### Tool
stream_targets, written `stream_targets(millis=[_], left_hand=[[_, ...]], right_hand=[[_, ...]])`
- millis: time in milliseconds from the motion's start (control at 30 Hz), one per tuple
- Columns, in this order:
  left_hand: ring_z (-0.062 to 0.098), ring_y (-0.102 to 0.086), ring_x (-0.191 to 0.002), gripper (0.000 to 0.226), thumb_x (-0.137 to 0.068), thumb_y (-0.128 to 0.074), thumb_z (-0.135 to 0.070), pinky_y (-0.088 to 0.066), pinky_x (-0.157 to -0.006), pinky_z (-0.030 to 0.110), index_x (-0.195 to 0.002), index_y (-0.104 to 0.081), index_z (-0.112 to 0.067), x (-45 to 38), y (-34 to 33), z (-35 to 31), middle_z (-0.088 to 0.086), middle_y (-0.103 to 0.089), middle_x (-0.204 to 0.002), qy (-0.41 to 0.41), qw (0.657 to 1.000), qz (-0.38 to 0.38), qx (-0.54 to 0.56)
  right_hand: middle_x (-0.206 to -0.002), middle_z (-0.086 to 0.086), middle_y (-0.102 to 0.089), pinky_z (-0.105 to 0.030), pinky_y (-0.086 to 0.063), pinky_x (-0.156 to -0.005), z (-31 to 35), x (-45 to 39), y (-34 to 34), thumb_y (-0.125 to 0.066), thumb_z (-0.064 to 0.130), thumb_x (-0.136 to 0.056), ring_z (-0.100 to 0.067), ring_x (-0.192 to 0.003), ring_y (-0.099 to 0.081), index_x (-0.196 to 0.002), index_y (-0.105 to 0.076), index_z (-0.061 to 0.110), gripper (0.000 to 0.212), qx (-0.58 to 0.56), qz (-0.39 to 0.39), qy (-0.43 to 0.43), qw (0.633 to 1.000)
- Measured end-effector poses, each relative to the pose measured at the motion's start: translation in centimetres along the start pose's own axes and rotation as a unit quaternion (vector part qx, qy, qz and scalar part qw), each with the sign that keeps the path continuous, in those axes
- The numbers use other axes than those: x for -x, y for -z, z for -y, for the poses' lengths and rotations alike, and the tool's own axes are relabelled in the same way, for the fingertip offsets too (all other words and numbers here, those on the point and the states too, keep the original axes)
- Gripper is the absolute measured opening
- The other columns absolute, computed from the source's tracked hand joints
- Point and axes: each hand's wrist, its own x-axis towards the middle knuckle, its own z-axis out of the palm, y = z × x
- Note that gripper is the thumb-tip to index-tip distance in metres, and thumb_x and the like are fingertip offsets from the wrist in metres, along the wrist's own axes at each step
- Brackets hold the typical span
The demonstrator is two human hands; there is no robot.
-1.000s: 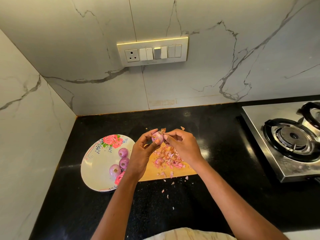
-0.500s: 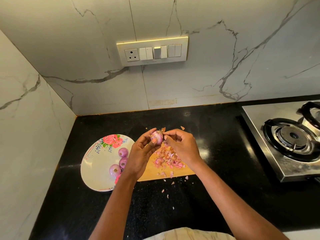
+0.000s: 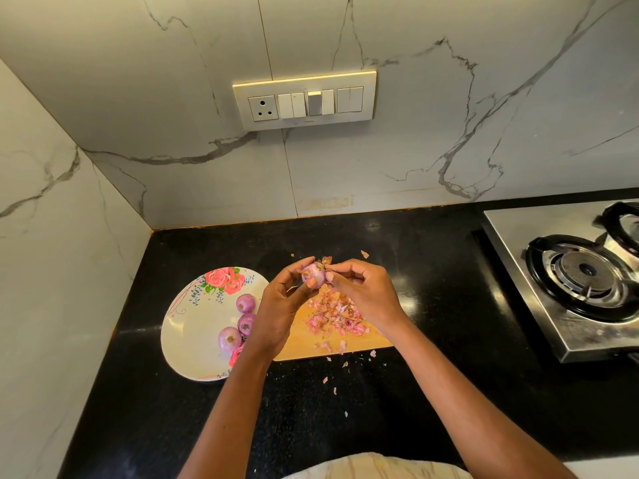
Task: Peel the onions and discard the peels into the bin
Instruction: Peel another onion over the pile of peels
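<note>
My left hand [image 3: 281, 305] holds a small purple onion [image 3: 314, 274] between thumb and fingers above the wooden cutting board [image 3: 304, 340]. My right hand [image 3: 363, 292] pinches a dry flap of peel [image 3: 326, 261] at the onion's top. A heap of pink onion peels [image 3: 337, 314] lies on the board under my hands. Three peeled onions [image 3: 246, 303] sit on the floral plate [image 3: 188, 333] to the left. No bin is in view.
The black counter [image 3: 432, 305] carries scattered peel bits [image 3: 333, 385] in front of the board. A steel gas stove [image 3: 581, 278] stands at the right. Marble walls close off the back and left, with a switch panel [image 3: 304, 100] above.
Both hands and the onion have shifted slightly. My right fingers have moved up to the peel at the onion's top.
</note>
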Motion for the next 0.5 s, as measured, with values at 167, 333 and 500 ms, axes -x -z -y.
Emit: stream_targets(millis=[167,333,500], left_hand=[[0.016,-0.067,-0.117,0.042,-0.095,-0.068,-0.013,-0.056,-0.091,0.026,-0.134,-0.060,-0.023,0.2,0.0,0.0,-0.003,-0.071,-0.124,0.012,1.000,0.002,0.018],[0.018,-0.067,-0.118,0.038,-0.097,-0.062,-0.010,-0.056,-0.091,0.027,-0.133,-0.060,-0.021,0.3,-0.3,0.0,0.000,-0.071,-0.125,0.022,0.998,0.008,0.061],[0.024,-0.069,-0.116,0.039,-0.090,-0.062,-0.014,-0.058,-0.090,0.028,-0.129,-0.062,-0.020,0.3,-0.1,-0.2,0.007,-0.069,-0.126,0.045,0.990,-0.004,0.136]], right_hand=[[-0.095,0.001,-0.077,-0.024,-0.059,-0.079,-0.3,0.0,0.0,-0.074,0.009,-0.091,-0.013,-0.091,-0.074,-0.107,-0.077,0.011,0.016,0.012,-0.008,0.001,1.000],[-0.094,0.006,-0.076,-0.025,-0.059,-0.082,-0.5,-0.1,-0.2,-0.075,0.013,-0.091,-0.010,-0.092,-0.072,-0.105,-0.076,0.014,0.014,0.041,-0.029,0.004,0.999],[-0.093,0.011,-0.075,-0.023,-0.059,-0.081,-1.1,-0.4,0.5,-0.071,0.014,-0.094,-0.005,-0.089,-0.071,-0.103,-0.076,0.021,0.013,0.102,-0.047,-0.013,0.994]])
